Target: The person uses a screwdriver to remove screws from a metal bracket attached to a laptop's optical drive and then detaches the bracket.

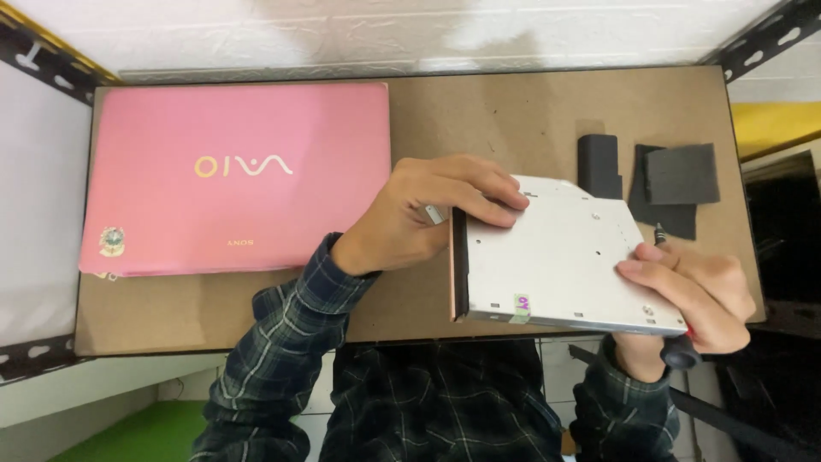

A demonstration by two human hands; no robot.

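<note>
Your left hand (428, 214) grips the flat, silver-grey metal optical drive (556, 261) at its black front bezel, fingers curled over the top and thumb below. Your right hand (697, 291) pinches the drive's opposite corner while closed around a screwdriver with a black and red handle (680, 346), its tip showing above the fingers. The drive is a thin rectangular slab with small screw holes and a small sticker near its near edge, held level over the near right part of the brown board tabletop (513, 111). A closed pink laptop (239, 175) lies at the left edge. Black foam pieces (680, 175) rest toward the far right corner.
</note>
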